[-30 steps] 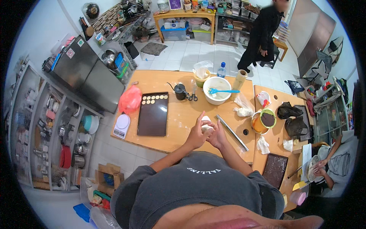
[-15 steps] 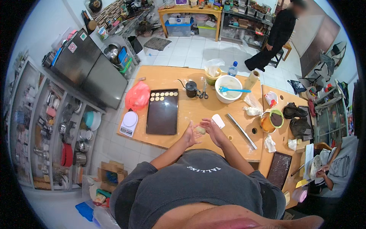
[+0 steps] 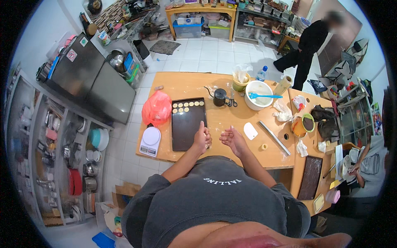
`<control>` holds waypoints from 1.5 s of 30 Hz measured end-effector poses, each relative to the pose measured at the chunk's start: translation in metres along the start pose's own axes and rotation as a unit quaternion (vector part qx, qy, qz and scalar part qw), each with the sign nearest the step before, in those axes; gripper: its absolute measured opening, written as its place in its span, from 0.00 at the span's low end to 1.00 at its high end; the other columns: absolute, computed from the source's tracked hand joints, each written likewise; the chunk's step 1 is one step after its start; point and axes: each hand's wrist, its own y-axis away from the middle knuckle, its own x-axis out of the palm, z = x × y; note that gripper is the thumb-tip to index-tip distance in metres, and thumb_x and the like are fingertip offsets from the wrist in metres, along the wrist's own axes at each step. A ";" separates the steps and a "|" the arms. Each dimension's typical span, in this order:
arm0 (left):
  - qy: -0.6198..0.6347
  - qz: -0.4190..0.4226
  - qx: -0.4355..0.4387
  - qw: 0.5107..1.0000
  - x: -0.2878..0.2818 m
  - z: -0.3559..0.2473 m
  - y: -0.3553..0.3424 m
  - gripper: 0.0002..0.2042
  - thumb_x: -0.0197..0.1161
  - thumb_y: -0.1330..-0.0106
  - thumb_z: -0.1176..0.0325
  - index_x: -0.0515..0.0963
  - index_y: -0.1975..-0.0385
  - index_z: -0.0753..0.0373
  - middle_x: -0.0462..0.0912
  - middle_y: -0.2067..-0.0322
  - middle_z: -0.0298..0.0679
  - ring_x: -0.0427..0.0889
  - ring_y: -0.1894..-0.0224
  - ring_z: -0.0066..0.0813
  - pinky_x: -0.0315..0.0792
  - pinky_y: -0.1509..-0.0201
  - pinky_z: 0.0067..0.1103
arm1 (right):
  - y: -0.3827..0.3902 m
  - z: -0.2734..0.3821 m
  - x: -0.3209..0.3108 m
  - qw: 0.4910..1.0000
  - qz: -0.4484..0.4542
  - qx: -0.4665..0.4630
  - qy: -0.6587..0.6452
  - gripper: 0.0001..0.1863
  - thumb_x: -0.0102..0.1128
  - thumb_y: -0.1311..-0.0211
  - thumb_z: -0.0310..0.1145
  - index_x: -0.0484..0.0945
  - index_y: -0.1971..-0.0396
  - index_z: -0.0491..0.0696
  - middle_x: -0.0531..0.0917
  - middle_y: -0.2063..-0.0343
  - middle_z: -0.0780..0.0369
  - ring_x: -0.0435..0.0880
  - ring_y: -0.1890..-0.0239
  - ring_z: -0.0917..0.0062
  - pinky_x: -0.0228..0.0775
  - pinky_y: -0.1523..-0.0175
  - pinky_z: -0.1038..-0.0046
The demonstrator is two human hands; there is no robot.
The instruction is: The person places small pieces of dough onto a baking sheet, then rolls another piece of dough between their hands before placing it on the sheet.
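Note:
My left hand [image 3: 202,139] is closed in front of the tray, thumb up and fingers curled inward. The small pale piece of dough lies within those fingers, almost wholly hidden. Held a short way to the right, my right hand [image 3: 234,141] is open with fingers apart and its palm turned toward the left hand. Just beyond the left hand lies a dark baking tray [image 3: 189,131] with several flat pale dough rounds [image 3: 186,104] in rows at its far end. A white scraper [image 3: 250,131] rests beyond the right hand, and a small pale ring [image 3: 264,146] sits nearer.
A kitchen scale [image 3: 150,136] and a red plastic bag [image 3: 156,108] flank the tray's left side. Farther back stand a black pot [image 3: 219,97], scissors [image 3: 233,100] and a white bowl [image 3: 258,96]. A metal rod [image 3: 274,138] lies right. One person walks beyond the table; another works far right.
My hands have drawn apart; the dough between them is now hidden in my left hand, whose fingers have curled. The view has shifted left, and the person in black has stepped right.

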 end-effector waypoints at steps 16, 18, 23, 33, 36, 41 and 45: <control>-0.504 0.098 0.457 0.726 -0.015 -0.083 0.071 0.23 0.51 0.28 0.52 0.71 0.43 0.64 0.73 0.45 0.45 0.69 0.38 0.38 0.60 0.34 0.33 | -0.034 -0.071 0.062 0.926 0.139 0.021 -0.351 0.28 0.41 0.30 0.63 0.70 0.77 0.54 0.75 0.76 0.66 0.73 0.74 0.77 0.62 0.77 0.78; -0.370 0.074 0.339 0.862 -0.033 -0.072 0.051 0.22 0.49 0.26 0.50 0.72 0.43 0.60 0.75 0.46 0.40 0.69 0.38 0.33 0.61 0.36 0.33 | -0.039 -0.078 0.048 0.959 0.149 -0.058 -0.232 0.28 0.42 0.27 0.59 0.66 0.80 0.52 0.69 0.80 0.67 0.68 0.77 0.81 0.56 0.79 0.78; -0.186 0.078 -0.002 0.979 -0.071 -0.043 0.012 0.27 0.44 0.27 0.41 0.69 0.40 0.54 0.74 0.46 0.35 0.69 0.39 0.31 0.67 0.44 0.37 | -0.021 -0.060 0.063 0.964 -0.018 -0.234 0.128 0.31 0.37 0.26 0.59 0.70 0.79 0.48 0.72 0.78 0.64 0.72 0.73 0.79 0.63 0.68 0.75; -0.067 0.203 -0.106 0.971 0.008 -0.014 0.030 0.13 0.53 0.27 0.54 0.72 0.60 0.58 0.78 0.68 0.33 0.78 0.73 0.22 0.68 0.77 0.14 | 0.035 -0.005 0.042 0.853 -0.052 -0.422 0.301 0.37 0.27 0.26 0.61 0.76 0.61 0.41 0.81 0.65 0.56 0.80 0.57 0.69 0.68 0.46 0.66; -0.097 0.216 -0.064 0.970 0.038 0.005 0.027 0.09 0.58 0.28 0.61 0.67 0.69 0.54 0.73 0.76 0.31 0.71 0.80 0.16 0.61 0.81 0.13 | 0.043 -0.006 0.005 0.897 -0.087 -0.374 0.217 0.33 0.29 0.24 0.56 0.76 0.61 0.42 0.82 0.65 0.57 0.81 0.59 0.70 0.70 0.48 0.66; -0.142 0.172 0.032 0.974 0.096 0.037 0.024 0.11 0.62 0.30 0.63 0.65 0.68 0.53 0.68 0.77 0.29 0.67 0.80 0.16 0.59 0.80 0.14 | 0.052 0.002 -0.066 0.982 -0.077 -0.173 -0.014 0.31 0.32 0.25 0.60 0.74 0.61 0.47 0.82 0.64 0.57 0.82 0.58 0.71 0.73 0.49 0.66; -0.378 0.170 0.294 0.861 0.137 0.065 0.031 0.19 0.67 0.36 0.60 0.70 0.51 0.59 0.75 0.64 0.37 0.76 0.64 0.26 0.73 0.60 0.21 | 0.072 0.019 -0.105 0.984 -0.068 -0.001 -0.163 0.32 0.36 0.30 0.66 0.73 0.60 0.49 0.80 0.62 0.57 0.82 0.59 0.67 0.73 0.52 0.63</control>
